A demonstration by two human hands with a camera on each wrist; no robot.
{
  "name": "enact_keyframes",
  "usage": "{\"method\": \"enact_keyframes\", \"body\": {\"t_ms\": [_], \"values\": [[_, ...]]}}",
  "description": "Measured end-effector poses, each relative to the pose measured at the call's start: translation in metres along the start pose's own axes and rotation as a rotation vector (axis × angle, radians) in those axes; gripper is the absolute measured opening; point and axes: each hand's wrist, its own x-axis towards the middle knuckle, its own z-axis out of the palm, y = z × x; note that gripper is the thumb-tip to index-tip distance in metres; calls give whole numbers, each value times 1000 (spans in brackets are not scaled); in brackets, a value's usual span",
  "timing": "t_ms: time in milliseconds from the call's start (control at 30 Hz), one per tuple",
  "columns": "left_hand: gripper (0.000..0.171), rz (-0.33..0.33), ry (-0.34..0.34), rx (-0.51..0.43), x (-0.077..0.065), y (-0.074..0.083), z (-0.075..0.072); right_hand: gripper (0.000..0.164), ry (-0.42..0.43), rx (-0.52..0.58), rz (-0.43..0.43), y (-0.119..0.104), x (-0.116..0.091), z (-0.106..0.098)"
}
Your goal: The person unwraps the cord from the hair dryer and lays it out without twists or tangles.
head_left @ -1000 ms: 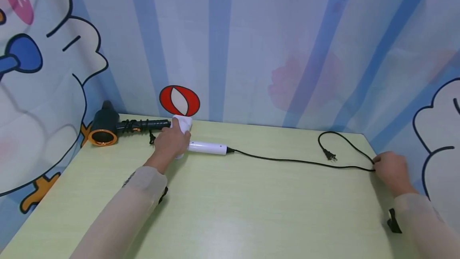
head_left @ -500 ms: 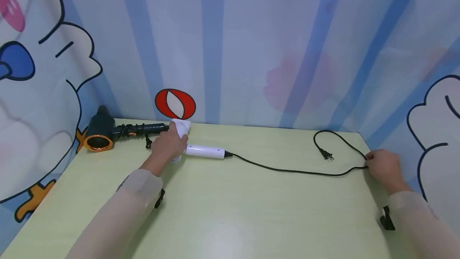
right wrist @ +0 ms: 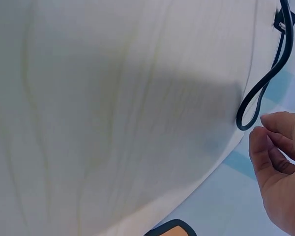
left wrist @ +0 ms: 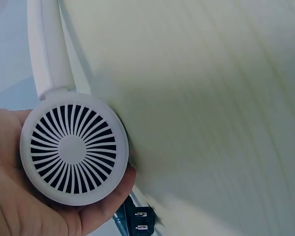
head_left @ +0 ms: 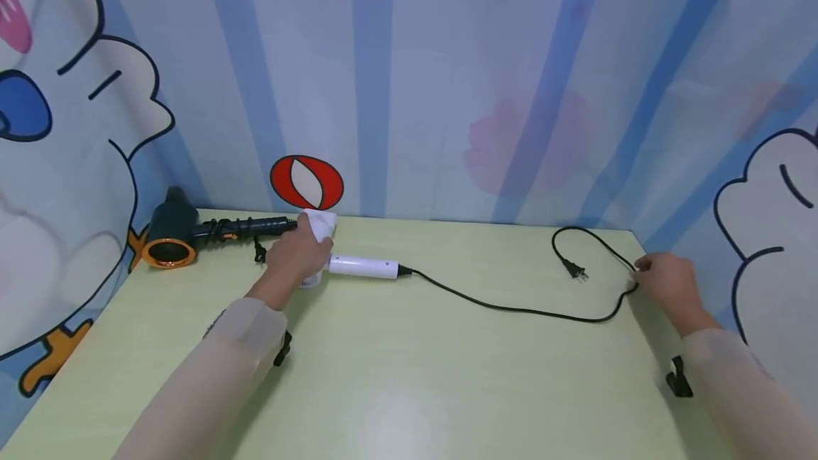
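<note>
A white hair dryer lies on the table with its handle to the right. My left hand grips its head, fingers curled round behind the round slotted grille that the left wrist view shows. From the handle a black cord runs right, bends sharply and loops back to a two-pin plug. My right hand is at that bend. In the right wrist view the cord's bend lies just beyond the thumb and forefinger, whose tips stand slightly apart with nothing between them.
A dark hair dryer with an orange rim lies at the back left, its cord wound round the handle and its plug hanging beside it. A cartoon-printed curtain borders the table at the back and sides.
My right hand has moved left, and the cord's bend has shifted left with it; the cord now sags more toward the front. My left hand stays on the white hair dryer.
</note>
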Motion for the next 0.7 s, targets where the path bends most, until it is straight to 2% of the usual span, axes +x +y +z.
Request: {"method": "enact_keyframes", "body": {"t_ms": [200, 333, 533, 700], "values": [[78, 0, 27, 8, 0, -5, -2, 34, -5, 38, 2, -12, -7, 2], [77, 5, 63, 16, 0, -14, -8, 45, -25, 43, -20, -24, -16, 1], [72, 54, 172, 6, 0, -29, -21, 63, -86, 2, -60, -45, -28, 0], [69, 55, 259, 84, 1, -42, -31, 74, -72, 7, -108, -68, -40, 1]]}}
